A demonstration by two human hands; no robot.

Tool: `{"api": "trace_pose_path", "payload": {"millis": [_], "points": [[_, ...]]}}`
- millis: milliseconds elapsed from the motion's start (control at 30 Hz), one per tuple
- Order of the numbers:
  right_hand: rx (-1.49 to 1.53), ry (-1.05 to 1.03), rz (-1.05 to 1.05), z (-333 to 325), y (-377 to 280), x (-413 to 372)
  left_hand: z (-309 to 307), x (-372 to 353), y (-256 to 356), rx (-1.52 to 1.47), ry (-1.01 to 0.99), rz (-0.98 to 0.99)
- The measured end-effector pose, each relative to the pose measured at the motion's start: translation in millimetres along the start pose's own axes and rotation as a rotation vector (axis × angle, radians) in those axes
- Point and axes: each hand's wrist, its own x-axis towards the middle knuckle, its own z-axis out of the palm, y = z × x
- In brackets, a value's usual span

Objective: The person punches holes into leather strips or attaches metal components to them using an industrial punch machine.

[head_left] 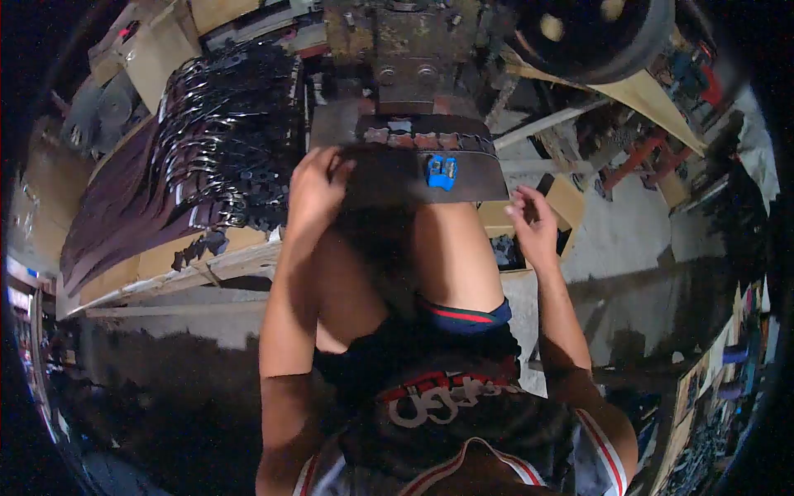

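A dark, flat sheet (385,183) lies over the work surface of a machine, above my knees. Cut-out shapes run in a row along its far part, with reddish-brown showing through. On the sheet's right half sits a small blue cutting die (442,172). My left hand (318,186) is at the sheet's left edge, its fingers curled against it; the grip is partly in shadow. Just off the sheet's near right corner, my right hand (533,219) has its fingers apart and bent, holding nothing.
Left of the machine (418,58), a heap of dark strips with shiny edges (223,124) lies on a wooden-edged table (190,269). An open cardboard box (571,198) stands below my right hand. A large round dark part (595,37) hangs at the upper right.
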Motion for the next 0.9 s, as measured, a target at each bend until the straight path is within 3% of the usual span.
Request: {"api": "trace_pose_path", "payload": {"millis": [100,133,233,267,367,400,500,667,767,900], "points": [[-0.111,-0.182,-0.154,24,-64,23,18,-10,3,-0.297,-0.002,0.026],[-0.144,-0.229,-0.179,33,-75,30,25,-13,3,-0.063,0.163,0.329],[-0.217,-0.205,-0.388,66,-62,52,25,-27,15,-0.141,-0.043,0.184],[-0.246,-0.262,-0.342,71,-52,59,24,-30,17,-0.124,-0.068,0.208],[0.386,-0.311,0.222,79,-44,55,23,-39,20,-0.234,-0.071,0.136],[0.974,-0.358,0.475,74,-57,48,20,-41,26,-0.294,-0.051,0.133],[1.645,-0.573,0.647,67,-86,25,9,-47,54,-0.469,-0.016,0.166],[1.797,-0.621,0.687,72,-101,1,16,-49,72,-0.488,0.078,0.381],[1.737,-0.573,0.692,74,-104,0,13,-49,68,-0.458,0.067,0.311],[1.369,-0.382,0.501,66,-87,6,17,-18,25,-0.194,0.215,0.197]]}}
